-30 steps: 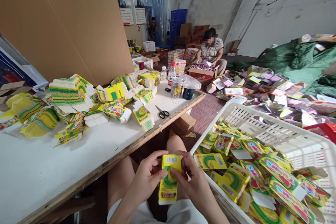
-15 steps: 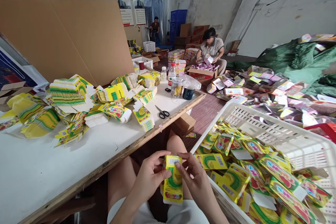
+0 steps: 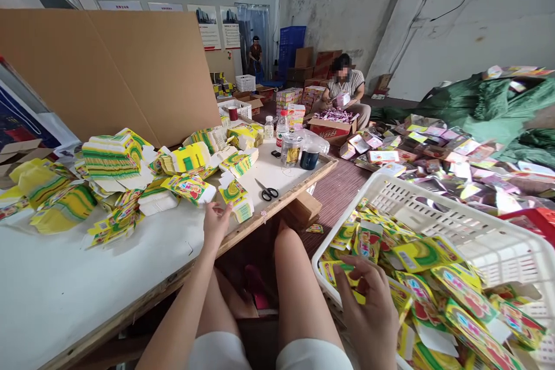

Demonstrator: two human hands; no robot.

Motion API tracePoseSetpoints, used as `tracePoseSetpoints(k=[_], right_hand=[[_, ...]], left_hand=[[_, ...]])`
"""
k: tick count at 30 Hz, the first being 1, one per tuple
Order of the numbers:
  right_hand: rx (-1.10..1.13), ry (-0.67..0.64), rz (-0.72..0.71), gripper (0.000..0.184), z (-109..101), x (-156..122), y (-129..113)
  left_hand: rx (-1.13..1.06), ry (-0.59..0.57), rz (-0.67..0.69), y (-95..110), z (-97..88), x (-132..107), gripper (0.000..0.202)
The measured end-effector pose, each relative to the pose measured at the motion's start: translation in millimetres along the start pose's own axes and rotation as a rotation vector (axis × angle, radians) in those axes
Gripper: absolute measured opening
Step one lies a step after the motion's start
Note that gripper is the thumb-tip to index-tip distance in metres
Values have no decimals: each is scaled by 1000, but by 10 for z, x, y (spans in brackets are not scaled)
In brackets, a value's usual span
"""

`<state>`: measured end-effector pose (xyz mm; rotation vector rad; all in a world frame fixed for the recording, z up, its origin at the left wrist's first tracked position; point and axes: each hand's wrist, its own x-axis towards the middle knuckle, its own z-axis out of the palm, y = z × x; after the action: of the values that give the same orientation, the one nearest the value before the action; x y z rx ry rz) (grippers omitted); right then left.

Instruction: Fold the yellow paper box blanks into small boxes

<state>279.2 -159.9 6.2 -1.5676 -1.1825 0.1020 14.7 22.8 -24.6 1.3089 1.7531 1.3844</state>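
Note:
My left hand (image 3: 216,222) is stretched over the table, its fingertips at the left edge of a small stack of flat yellow-green cartons (image 3: 236,199). The fingers look apart, and no carton is visibly gripped. Over the near side of the white basket (image 3: 318,260), my right hand (image 3: 367,295) is open, thumb apart from bent fingers, with nothing in it. Just beyond it, a folded yellow carton (image 3: 427,254) lies on top of the many cartons in the basket. Black-handled scissors (image 3: 267,192) rest right of the small stack.
More flat carton stacks (image 3: 115,156) cover the table's back (image 3: 143,277), before a large cardboard sheet (image 3: 108,69). A jar (image 3: 290,149), dark mug (image 3: 309,159) and bottle (image 3: 282,124) stand at its far end. Another person (image 3: 344,84) sits by an open box (image 3: 333,127). Pink-purple cartons (image 3: 451,156) are heaped right.
Both hands have parted from my lap. The carton they held is gone from them, and a carton now lies atop the basket's pile. Left hand moved to the table stack, right hand over the basket.

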Motion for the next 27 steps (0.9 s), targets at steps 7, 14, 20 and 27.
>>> tracePoseSetpoints(k=[7,14,20,27], right_hand=[[105,-77,91,23,106,-80,36],[472,-222,334,35,319,-241,-134],[819,-310,524,39,384,-256,-212],[930,-534,550,31,383,-303,-327]], left_hand=[[-84,-103,-8,56,-145,-31,22],[-178,-324,104,568,-308,-1105,22],[-402,-762,33,658,-252,-1589,21],[-755,-916,-166,726,-286,-1491,56]])
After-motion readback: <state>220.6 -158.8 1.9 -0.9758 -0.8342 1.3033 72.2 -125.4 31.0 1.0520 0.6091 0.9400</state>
